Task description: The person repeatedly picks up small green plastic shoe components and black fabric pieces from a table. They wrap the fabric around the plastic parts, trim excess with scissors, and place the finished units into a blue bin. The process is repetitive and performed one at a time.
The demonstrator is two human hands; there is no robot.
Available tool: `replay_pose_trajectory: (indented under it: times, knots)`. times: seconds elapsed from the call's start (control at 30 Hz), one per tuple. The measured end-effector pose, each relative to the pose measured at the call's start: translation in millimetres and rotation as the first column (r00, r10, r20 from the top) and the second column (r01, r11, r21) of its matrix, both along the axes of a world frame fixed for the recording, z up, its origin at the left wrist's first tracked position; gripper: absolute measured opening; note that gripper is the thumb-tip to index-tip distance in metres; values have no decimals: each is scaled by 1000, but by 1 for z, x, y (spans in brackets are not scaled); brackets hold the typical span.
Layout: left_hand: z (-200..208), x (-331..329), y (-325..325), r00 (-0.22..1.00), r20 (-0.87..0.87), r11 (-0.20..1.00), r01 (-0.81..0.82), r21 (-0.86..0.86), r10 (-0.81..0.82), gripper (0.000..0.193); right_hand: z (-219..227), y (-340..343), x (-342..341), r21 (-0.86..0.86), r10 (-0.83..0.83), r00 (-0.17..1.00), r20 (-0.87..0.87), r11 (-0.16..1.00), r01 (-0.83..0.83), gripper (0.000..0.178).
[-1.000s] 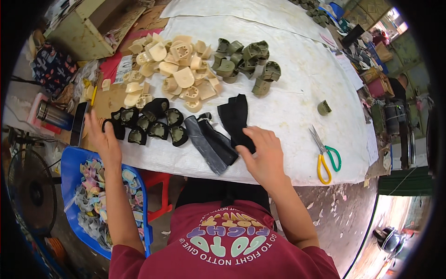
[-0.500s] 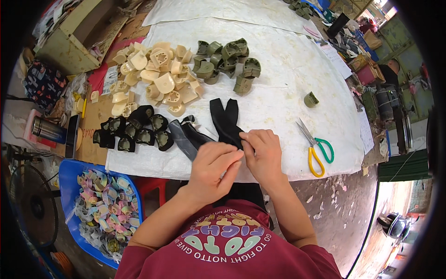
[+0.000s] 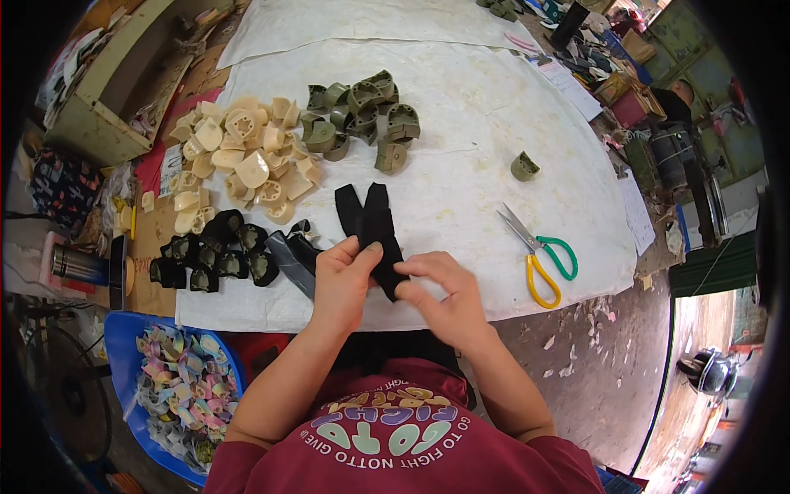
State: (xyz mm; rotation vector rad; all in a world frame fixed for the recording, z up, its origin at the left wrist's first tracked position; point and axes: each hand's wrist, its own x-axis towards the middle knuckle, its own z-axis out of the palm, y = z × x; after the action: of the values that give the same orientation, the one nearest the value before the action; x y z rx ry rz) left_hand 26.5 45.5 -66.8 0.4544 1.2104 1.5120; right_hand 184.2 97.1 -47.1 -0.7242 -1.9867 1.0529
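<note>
A black fabric piece (image 3: 378, 226) with two strips splayed at its far end lies before me on the white table covering. My left hand (image 3: 344, 276) pinches its left side between thumb and fingers. At its lower right edge is my right hand (image 3: 444, 292), with fingers curled but apart, the tips at the cloth. Left of my left hand, dark grey and black strips (image 3: 288, 259) lie partly hidden. Beside them sit several hollow, curved pieces covered in black cloth (image 3: 233, 264).
Piles of cream plastic pieces (image 3: 251, 169) and olive-green ones (image 3: 362, 111) lie farther back. A lone green piece (image 3: 524, 167) and scissors (image 3: 535, 244) with yellow and green handles are at right. A blue bin (image 3: 123, 350) of colourful scraps stands lower left, below a metal flask (image 3: 78, 263).
My left hand has moved left and now pinches the fabric. The right hand's fingers have spread at its edge. The fabric lies lower and more to the left; the whole view has shifted.
</note>
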Motion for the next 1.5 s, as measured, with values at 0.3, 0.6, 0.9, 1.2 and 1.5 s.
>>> replay_pose_trajectory:
  times: [0.3, 0.6, 0.9, 1.2, 1.5]
  knots:
    - [44, 22, -8, 894, -371, 964, 264, -14, -251, 32, 21, 17, -11, -483, -118, 984, 131, 859, 167, 17]
    - [44, 20, -9, 677, -684, 951, 298, -82, -271, 33, 35, 20, 1, -683, -5, 997, 76, 729, 56, 14]
    - [47, 26, -9, 234, -956, 958, 261, -114, -178, 35, 22, 23, 2, -621, 32, 993, 111, 783, 44, 10]
    - [33, 6, -6, 859, -359, 925, 378, -34, -364, 21, 15, 26, 5, -769, 27, 992, -120, 629, -110, 6]
    - [22, 6, 3, 977, 19, 976, 214, 38, -214, 18, 9, 23, 8, -709, -23, 987, -158, 699, -97, 4]
